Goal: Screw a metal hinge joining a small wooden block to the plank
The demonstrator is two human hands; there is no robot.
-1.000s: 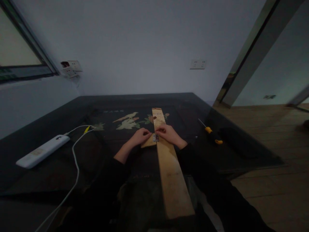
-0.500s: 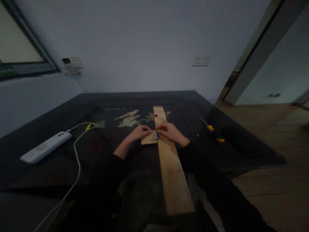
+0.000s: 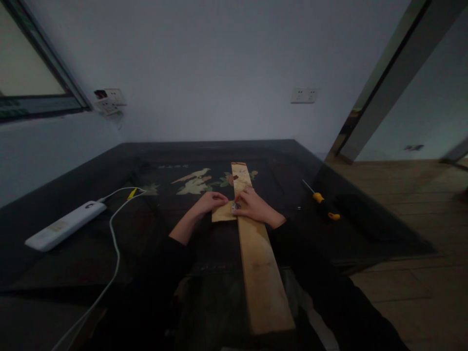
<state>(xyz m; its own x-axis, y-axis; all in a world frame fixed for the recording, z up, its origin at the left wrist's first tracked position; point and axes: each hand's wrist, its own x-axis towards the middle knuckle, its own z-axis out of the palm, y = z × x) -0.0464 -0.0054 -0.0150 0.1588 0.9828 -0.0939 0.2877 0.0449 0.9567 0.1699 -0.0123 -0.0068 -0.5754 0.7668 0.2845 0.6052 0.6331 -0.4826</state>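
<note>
A long wooden board runs away from me over the table's near edge. Against its left side lies a short wooden piece. A small metal hinge spans the joint between the two. My right hand rests on the board, its thumb and forefinger closed about the hinge and partly covering it. My left hand is at the upper edge of the short piece, fingertips pressed together. Whatever those fingertips hold, if anything, is too small to make out.
On the right of the dark table lies a screwdriver with a yellow and black handle. A white power strip sits on the left, its cable trailing off the near edge. A wall stands behind.
My right thumb has come down to the hinge's lower part, so that the hand covers more of it. The left hand stays near the short piece, almost unmoved.
</note>
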